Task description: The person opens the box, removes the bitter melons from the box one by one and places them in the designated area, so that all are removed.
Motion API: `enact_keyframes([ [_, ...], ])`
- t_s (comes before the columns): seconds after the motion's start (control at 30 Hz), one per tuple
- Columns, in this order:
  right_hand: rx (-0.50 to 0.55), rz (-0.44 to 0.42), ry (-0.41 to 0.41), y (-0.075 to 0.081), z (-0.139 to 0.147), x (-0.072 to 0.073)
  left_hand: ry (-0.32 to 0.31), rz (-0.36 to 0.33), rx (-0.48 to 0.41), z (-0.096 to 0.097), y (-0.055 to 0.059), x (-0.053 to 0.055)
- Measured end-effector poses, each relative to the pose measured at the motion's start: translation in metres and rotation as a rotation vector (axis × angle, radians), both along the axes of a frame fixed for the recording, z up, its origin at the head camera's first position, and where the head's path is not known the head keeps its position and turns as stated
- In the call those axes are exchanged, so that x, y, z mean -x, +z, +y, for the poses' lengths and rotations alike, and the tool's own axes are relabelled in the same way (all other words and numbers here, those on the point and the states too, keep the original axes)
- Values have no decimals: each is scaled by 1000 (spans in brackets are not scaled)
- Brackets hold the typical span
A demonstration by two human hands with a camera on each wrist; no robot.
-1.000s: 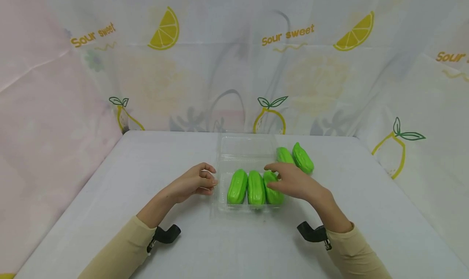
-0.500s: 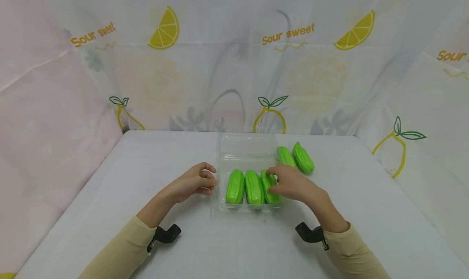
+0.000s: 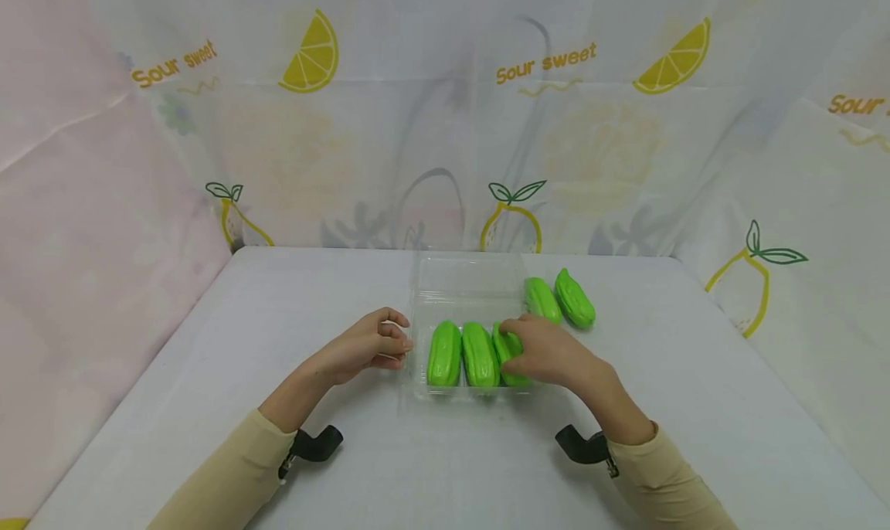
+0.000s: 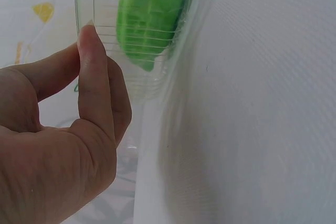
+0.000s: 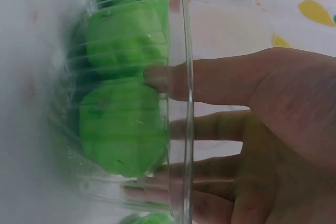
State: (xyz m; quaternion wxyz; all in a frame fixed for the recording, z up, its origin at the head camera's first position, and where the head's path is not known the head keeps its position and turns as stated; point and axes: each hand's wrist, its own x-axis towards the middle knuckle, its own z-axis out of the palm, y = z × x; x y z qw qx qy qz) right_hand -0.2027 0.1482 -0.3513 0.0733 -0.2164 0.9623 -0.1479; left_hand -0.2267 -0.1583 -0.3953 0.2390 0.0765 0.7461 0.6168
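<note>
A clear plastic clamshell box (image 3: 470, 276) lies on the table with its lid folded back. Three bright green, ridged, gourd-like vegetables lie side by side in its near half: a left one (image 3: 444, 354), a middle one (image 3: 480, 355) and a right one (image 3: 509, 348). My right hand (image 3: 556, 350) holds the right vegetable from above; in the right wrist view its thumb (image 5: 210, 81) reaches between two vegetables and the fingers lie at the other side. At the box's left rim, my left hand (image 3: 368, 346) pinches the edge between thumb (image 4: 94, 72) and fingers.
Two more green vegetables, a nearer one (image 3: 542, 300) and a pointed one (image 3: 575, 299), lie on the white table (image 3: 445, 468) right of the box's lid. A printed cloth (image 3: 389, 128) hangs behind and at both sides.
The right hand has moved slightly left, and its fingers have closed in on the right vegetable. All three vegetables in the box have shifted a little left. The left hand has stayed put.
</note>
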Motion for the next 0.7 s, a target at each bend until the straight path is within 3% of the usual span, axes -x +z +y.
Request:
enact_keyframes([
  [0.7,-29,67,-13,-1,-5,-4,1,-2,-6,0,1,-2],
])
